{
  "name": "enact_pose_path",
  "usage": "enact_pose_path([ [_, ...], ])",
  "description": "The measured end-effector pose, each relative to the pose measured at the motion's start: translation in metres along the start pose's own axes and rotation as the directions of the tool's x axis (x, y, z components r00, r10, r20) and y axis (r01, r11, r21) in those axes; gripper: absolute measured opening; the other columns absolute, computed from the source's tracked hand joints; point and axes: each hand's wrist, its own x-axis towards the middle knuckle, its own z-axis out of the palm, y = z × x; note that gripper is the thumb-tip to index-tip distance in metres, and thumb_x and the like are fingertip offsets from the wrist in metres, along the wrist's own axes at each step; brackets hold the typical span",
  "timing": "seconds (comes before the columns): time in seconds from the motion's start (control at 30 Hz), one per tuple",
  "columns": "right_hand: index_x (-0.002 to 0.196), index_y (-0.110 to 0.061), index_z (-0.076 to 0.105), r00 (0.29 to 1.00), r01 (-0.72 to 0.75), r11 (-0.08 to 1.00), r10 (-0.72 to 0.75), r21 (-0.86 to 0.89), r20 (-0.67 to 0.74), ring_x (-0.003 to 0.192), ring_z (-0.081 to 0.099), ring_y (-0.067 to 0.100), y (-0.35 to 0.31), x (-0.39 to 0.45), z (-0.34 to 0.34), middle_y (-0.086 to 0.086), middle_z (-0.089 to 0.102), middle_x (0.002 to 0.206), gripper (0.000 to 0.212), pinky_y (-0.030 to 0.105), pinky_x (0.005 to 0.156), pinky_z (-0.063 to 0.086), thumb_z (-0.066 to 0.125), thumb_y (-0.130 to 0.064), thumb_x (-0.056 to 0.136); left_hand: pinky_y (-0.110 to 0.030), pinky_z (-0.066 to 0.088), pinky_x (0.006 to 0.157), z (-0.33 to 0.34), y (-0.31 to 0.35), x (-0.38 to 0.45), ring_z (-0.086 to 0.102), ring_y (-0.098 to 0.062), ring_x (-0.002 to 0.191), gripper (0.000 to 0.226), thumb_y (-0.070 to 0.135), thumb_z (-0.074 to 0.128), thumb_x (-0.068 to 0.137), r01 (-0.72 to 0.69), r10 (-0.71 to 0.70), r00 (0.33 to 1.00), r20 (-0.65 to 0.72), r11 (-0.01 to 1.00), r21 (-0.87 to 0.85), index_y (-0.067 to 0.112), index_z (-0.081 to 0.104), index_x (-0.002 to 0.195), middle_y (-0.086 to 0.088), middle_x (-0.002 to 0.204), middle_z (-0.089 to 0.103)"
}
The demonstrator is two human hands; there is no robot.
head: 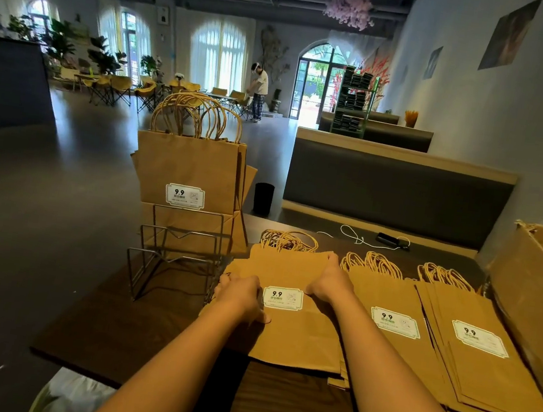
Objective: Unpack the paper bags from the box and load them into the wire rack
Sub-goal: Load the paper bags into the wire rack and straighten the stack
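Both hands, left (pixel 240 295) and right (pixel 329 282), gripped flat bag stack (pixel 294 340) edges on dark surface (pixel 130 325) beside wire rack (pixel 177 255); dim café hall.

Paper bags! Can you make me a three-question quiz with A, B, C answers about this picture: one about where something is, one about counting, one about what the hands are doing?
1. Where do the upright bags stand?
A. In the back of the rack
B. In the box
C. On the floor

2. How many stacks of bags lie flat on the table?
A. One
B. Three
C. Five

3. What are the hands doing?
A. Hanging idle
B. Holding the left stack
C. Lifting the rack

Answers:
1 A: the bags stand behind the rack's empty front wires.
2 B: three stacks lie side by side, each showing a white label.
3 B: the left hand grips the stack's left edge and the right hand holds its top near the handles.
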Motion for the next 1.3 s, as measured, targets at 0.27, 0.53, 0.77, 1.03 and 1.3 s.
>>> enact_pose_path([
  [0.27, 0.143, -0.027, 0.025, 0.973, 0.114, 0.988, -0.132, -0.102, -0.187, 0.11, 0.06, 0.036, -0.005, -0.002, 0.006, 0.014, 0.058, 0.122, 0.089, 0.044, 0.087, 0.055, 0.082, -0.014, 0.077, -0.049, 0.031, 0.112, 0.007, -0.006, 0.005, 0.026, -0.036, 0.139, 0.071, 0.057, 0.085, 0.071, -0.028, 0.027, 0.998, -0.052, 0.999, -0.032, 0.032, 0.054, 0.13, -0.011, 0.145, 0.04],
  [0.53, 0.134, -0.019, 0.042, 0.974, 0.17, 0.964, -0.133, 0.206, -0.185, 0.112, 0.061, 0.033, -0.013, -0.002, -0.025, 0.009, 0.063, 0.123, 0.075, 0.043, 0.088, 0.052, 0.087, -0.021, 0.075, -0.051, 0.032, 0.106, 0.007, -0.005, 0.009, 0.034, -0.034, 0.138, 0.075, 0.061, 0.082, 0.071, -0.023, -0.018, 0.985, -0.173, 0.973, -0.23, 0.034, 0.051, 0.133, -0.002, 0.147, 0.043],
  [0.77, 0.109, -0.016, 0.072, 0.935, 0.348, 0.748, -0.23, 0.565, -0.27, 0.098, 0.069, 0.023, -0.013, -0.008, -0.066, 0.002, 0.073, 0.103, 0.019, 0.039, 0.086, 0.055, 0.072, -0.021, 0.091, -0.048, 0.051, 0.101, -0.005, 0.001, 0.015, 0.061, -0.025, 0.116, 0.07, 0.057, 0.068, 0.085, -0.033, -0.095, 0.987, -0.13, 0.672, -0.74, 0.017, 0.045, 0.138, -0.003, 0.13, 0.062],
  [1.03, 0.108, -0.022, 0.069, 0.819, 0.554, 0.545, -0.218, 0.629, -0.531, 0.094, 0.067, 0.006, -0.017, -0.025, -0.101, -0.013, 0.07, 0.097, 0.013, 0.023, 0.076, 0.051, 0.068, -0.025, 0.096, -0.038, 0.054, 0.074, -0.059, 0.015, -0.002, 0.067, -0.024, 0.089, 0.015, 0.011, 0.055, 0.101, -0.096, 0.047, 0.995, -0.087, 0.278, -0.956, 0.013, 0.066, 0.111, -0.01, 0.104, 0.072],
  [1.3, 0.104, -0.023, 0.064, 0.744, 0.633, 0.283, 0.032, 0.72, -0.667, 0.083, 0.067, -0.008, -0.071, -0.04, -0.123, -0.012, 0.07, 0.098, 0.016, 0.01, 0.067, 0.052, 0.064, -0.037, 0.097, -0.057, 0.055, 0.089, -0.15, 0.007, -0.012, 0.067, -0.03, 0.11, 0.016, 0.007, 0.07, 0.092, -0.369, 0.069, 0.928, -0.367, 0.321, -0.872, 0.013, 0.066, 0.106, -0.002, 0.108, 0.073],
])
